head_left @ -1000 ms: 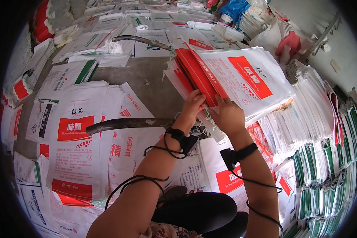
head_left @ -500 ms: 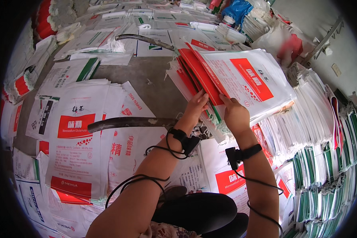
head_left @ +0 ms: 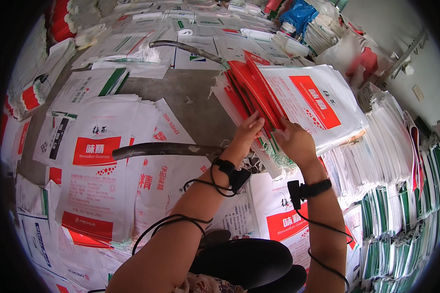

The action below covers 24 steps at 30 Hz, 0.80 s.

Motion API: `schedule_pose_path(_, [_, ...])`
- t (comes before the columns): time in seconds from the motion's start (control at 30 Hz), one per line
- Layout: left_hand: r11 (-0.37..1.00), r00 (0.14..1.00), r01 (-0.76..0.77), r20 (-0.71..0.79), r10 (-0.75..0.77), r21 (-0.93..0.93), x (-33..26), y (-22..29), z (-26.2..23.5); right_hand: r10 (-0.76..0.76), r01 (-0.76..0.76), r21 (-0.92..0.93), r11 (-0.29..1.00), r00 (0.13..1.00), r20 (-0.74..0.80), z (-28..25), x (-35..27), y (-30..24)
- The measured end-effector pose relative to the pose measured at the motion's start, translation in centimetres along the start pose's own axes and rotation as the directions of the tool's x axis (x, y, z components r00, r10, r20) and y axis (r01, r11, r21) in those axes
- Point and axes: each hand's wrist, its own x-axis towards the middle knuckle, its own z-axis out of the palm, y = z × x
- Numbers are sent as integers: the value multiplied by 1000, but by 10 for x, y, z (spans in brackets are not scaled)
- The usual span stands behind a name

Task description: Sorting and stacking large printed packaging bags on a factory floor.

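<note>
I see my left hand (head_left: 247, 132) with fingers laid flat on the red edges of a stack of white woven sacks (head_left: 298, 102), while my right hand (head_left: 296, 144) grips its near edge. A dark curved bar (head_left: 166, 150) lies across the flattened sacks (head_left: 98, 166) beside the left wrist.

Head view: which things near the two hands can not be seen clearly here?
- Right hand fingertips: hidden under the stack of sacks.
- Left hand thumb: hidden behind the hand itself.
- Sack count in the stack: edges too thin to tell.
- Folded sack piles: bent and cut by the dark fisheye rim.
</note>
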Motion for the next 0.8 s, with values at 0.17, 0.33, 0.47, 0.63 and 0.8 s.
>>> schedule_pose_path(0.17, [1000,1000,-18,17,18,-15,-1,3,4,-18,18,6,1000,1000,-4,-1,2,5])
schedule_pose_path(0.33, [999,997,-30,65,33,-45,0,6,-3,-17,17,32,999,1000,5,-3,3,-3])
schedule_pose_path(0.47, [996,999,25,41,-21,-90,7,2,-3,-44,46,104,993,999,-23,0,10,22])
schedule_pose_path(0.63, [999,1000,6,8,-5,-37,7,-7,3,-216,175,-274,946,968,-128,-80,43,40])
schedule_pose_path(0.8, [994,997,-82,-1,83,78,-7,5,5,-406,224,-572,789,889,-212,-132,-36,2])
